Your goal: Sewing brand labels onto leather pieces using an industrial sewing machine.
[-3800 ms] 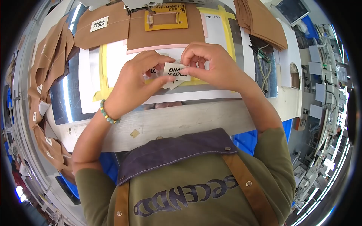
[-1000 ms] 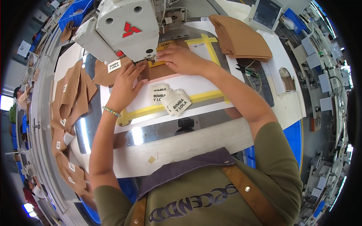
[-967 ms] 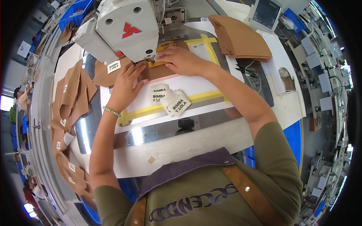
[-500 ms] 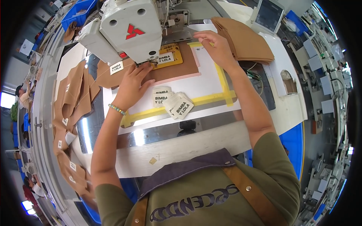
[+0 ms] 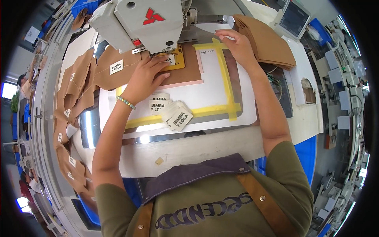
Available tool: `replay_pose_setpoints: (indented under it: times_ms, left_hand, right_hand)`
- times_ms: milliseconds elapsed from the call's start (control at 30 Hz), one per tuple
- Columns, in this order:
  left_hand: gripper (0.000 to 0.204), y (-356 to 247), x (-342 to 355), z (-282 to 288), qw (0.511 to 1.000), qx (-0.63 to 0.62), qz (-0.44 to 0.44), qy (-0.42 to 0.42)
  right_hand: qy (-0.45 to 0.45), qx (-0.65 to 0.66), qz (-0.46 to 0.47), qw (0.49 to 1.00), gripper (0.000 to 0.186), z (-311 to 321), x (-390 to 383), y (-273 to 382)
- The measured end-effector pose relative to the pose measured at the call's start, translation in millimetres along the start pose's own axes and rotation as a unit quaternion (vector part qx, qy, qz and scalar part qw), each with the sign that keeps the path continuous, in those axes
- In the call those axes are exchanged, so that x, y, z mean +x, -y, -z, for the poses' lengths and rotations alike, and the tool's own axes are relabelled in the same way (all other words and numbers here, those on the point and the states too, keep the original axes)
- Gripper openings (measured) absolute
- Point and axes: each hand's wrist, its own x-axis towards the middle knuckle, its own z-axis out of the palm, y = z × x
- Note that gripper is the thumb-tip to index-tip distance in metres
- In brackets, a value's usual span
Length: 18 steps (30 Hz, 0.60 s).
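Observation:
My left hand (image 5: 147,79) lies open on the brown piece (image 5: 188,76), fingers reaching to the sewing machine's foot. Beneath the machine head (image 5: 142,27) a yellow template (image 5: 178,62) frames a white label, partly covered by my left fingers. My right hand (image 5: 237,46) is raised at the back right beside the stacked brown pieces (image 5: 266,43), open with fingers loosely bent and nothing visible in them. Several loose white labels (image 5: 177,116) lie overlapping on the taped white board (image 5: 209,94), below my left hand.
Brown pieces with labels (image 5: 73,87) spread down the table's left side. A screen (image 5: 292,19) stands at the back right, above a cord and small tool (image 5: 274,83). Blue bins (image 5: 306,154) sit below the table edge (image 5: 205,146). Co-workers (image 5: 24,83) are at the far left.
Since 3.8 seconds ago, the labels I held have been put down on the board. In the last second my right hand has moved off the template toward the back right, exposing the label there.

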Motion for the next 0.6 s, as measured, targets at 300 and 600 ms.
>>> replay_pose_setpoints:
  times_ms: [300, 600]
  left_hand:
    - [0.039, 2.6, 0.5, -3.7, 1.000, 0.020, 0.000, 0.009]
    - [0.039, 2.3, 2.1, -0.2, 0.999, 0.032, 0.008, 0.024]
  right_hand:
    - [0.029, -0.034, -0.004, 0.999, 0.025, -0.3, -0.2, -0.7]
    - [0.030, -0.043, -0.016, 0.998, 0.026, -0.5, 1.3, -5.0]
